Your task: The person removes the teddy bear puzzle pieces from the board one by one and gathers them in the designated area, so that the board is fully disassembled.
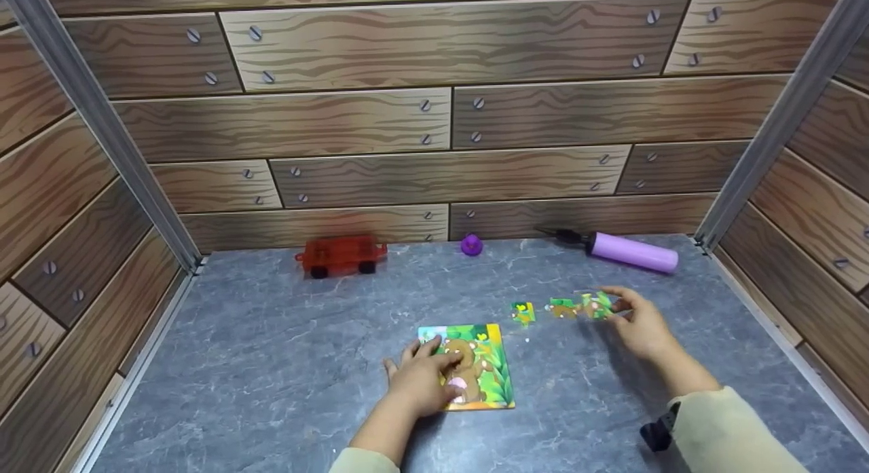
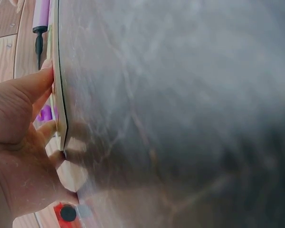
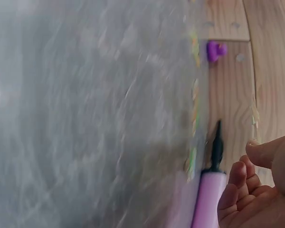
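A square bear picture puzzle (image 1: 499, 374) lies on the grey marbled table. My left hand (image 1: 415, 386) rests on its left part with fingers spread, covering some of the bear; in the left wrist view the thumb and fingers lie along the board's edge (image 2: 61, 109). To the right, my right hand (image 1: 643, 329) pinches a small puzzle piece (image 3: 255, 116) between thumb and fingers, raised over the table. Below and left of that hand, a bear-coloured piece (image 1: 562, 309) and a piece with a yellow shape (image 1: 523, 313) lie on the table.
Along the back wall stand a red toy wagon (image 1: 341, 255), a small purple rubber duck (image 1: 472, 244) and a lilac hand pump (image 1: 635, 252) with a black nozzle. Wood-patterned panels (image 1: 448, 120) enclose the back and both sides. A black strap device sits at the right sleeve.
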Demonstrator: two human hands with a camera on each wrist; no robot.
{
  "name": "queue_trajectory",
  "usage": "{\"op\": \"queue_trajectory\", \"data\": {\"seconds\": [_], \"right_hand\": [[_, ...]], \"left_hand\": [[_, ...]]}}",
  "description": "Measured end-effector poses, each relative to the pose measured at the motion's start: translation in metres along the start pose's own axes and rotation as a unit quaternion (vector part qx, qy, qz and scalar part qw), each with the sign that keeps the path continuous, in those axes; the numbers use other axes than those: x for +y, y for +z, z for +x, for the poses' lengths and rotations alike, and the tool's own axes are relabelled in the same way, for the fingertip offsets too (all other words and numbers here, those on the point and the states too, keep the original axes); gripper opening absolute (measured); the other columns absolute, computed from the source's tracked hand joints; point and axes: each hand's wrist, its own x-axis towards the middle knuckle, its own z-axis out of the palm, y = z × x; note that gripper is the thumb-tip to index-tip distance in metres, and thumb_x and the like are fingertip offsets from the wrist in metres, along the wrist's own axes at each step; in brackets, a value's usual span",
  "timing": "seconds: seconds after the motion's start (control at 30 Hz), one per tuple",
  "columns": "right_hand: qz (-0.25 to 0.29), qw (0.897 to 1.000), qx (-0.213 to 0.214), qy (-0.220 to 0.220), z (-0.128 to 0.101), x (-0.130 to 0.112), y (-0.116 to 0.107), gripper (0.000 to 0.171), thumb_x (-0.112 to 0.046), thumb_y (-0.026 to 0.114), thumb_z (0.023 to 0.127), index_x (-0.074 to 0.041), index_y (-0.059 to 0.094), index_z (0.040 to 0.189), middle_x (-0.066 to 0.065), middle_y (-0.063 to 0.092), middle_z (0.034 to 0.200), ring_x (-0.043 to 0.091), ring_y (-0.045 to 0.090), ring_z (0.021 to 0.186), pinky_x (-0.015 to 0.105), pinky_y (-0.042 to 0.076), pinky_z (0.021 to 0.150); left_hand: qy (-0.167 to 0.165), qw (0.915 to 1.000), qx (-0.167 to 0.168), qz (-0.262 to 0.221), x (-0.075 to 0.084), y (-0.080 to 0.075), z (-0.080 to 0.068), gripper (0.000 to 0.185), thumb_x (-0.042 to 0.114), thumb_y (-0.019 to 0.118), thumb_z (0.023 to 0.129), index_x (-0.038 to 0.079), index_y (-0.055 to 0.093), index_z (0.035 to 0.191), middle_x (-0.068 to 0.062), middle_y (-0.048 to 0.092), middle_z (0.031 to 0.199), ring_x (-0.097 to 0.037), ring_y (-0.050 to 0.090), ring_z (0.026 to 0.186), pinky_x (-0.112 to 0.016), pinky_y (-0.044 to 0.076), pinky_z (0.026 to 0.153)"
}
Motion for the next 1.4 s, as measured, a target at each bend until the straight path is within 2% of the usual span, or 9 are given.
{"op": "queue_trajectory", "data": {"seconds": [0.17,0.37,0.5,0.67,0.87,1.17,1.4], "right_hand": [[-0.023,1.000,0.008,0.017,0.002,0.017,-0.007,0.049,0.011,0.061,0.095,0.011,0.051,0.143,0.027,0.063,0.106,0.023,0.062,0.082,0.024,0.052,0.066],[-0.050,0.998,0.019,0.025,0.006,0.031,-0.016,0.049,0.011,0.057,0.096,0.011,0.049,0.145,0.031,0.062,0.106,0.039,0.065,0.093,0.025,0.051,0.067],[-0.054,0.997,0.020,0.048,0.009,0.040,-0.023,0.049,0.009,0.056,0.098,0.010,0.047,0.146,0.037,0.061,0.111,0.045,0.064,0.101,0.027,0.051,0.068],[-0.063,0.994,0.021,0.087,0.012,0.050,-0.031,0.050,0.007,0.053,0.100,0.011,0.043,0.148,0.037,0.059,0.112,0.043,0.060,0.098,0.034,0.050,0.071],[-0.060,0.991,0.024,0.119,0.014,0.058,-0.034,0.052,0.007,0.050,0.101,0.010,0.038,0.151,0.037,0.058,0.114,0.042,0.058,0.099,0.034,0.048,0.070],[-0.084,0.987,-0.001,0.134,0.018,0.066,-0.035,0.050,0.002,0.050,0.101,0.011,0.039,0.149,0.040,0.058,0.115,0.045,0.059,0.100,0.034,0.048,0.069],[-0.084,0.985,-0.020,0.150,0.023,0.070,-0.038,0.050,0.000,0.051,0.102,0.010,0.040,0.149,0.038,0.059,0.115,0.039,0.060,0.095,0.032,0.048,0.066]], "left_hand": [[0.001,1.0000,0.001,0.004,-0.001,0.002,0.001,0.053,0.038,0.080,0.094,0.031,0.067,0.146,-0.004,0.039,0.168,-0.044,0.022,0.157,-0.089,0.006,0.111],[-0.004,1.0000,0.001,0.003,-0.001,0.002,0.001,0.055,0.037,0.081,0.094,0.031,0.066,0.146,-0.004,0.039,0.168,-0.044,0.023,0.157,-0.088,0.006,0.112],[-0.006,1.0000,0.001,-0.001,-0.002,0.002,0.001,0.055,0.037,0.081,0.093,0.031,0.066,0.146,-0.003,0.039,0.168,-0.044,0.023,0.157,-0.088,0.006,0.112],[0.001,0.9999,0.013,-0.002,0.001,0.000,-0.002,0.055,0.037,0.082,0.092,0.030,0.068,0.145,-0.004,0.040,0.168,-0.043,0.024,0.157,-0.088,0.006,0.112],[0.008,0.9997,0.022,0.003,0.002,0.000,-0.003,0.054,0.036,0.083,0.091,0.029,0.069,0.143,-0.004,0.041,0.167,-0.044,0.025,0.156,-0.089,0.006,0.111],[0.009,0.9997,0.021,0.006,0.000,0.002,-0.002,0.055,0.036,0.083,0.091,0.030,0.068,0.144,-0.005,0.041,0.167,-0.044,0.027,0.155,-0.089,0.009,0.110],[0.004,0.9998,0.015,0.012,0.000,0.001,-0.001,0.055,0.036,0.082,0.092,0.031,0.067,0.144,-0.004,0.040,0.168,-0.043,0.026,0.156,-0.089,0.008,0.111]]}}
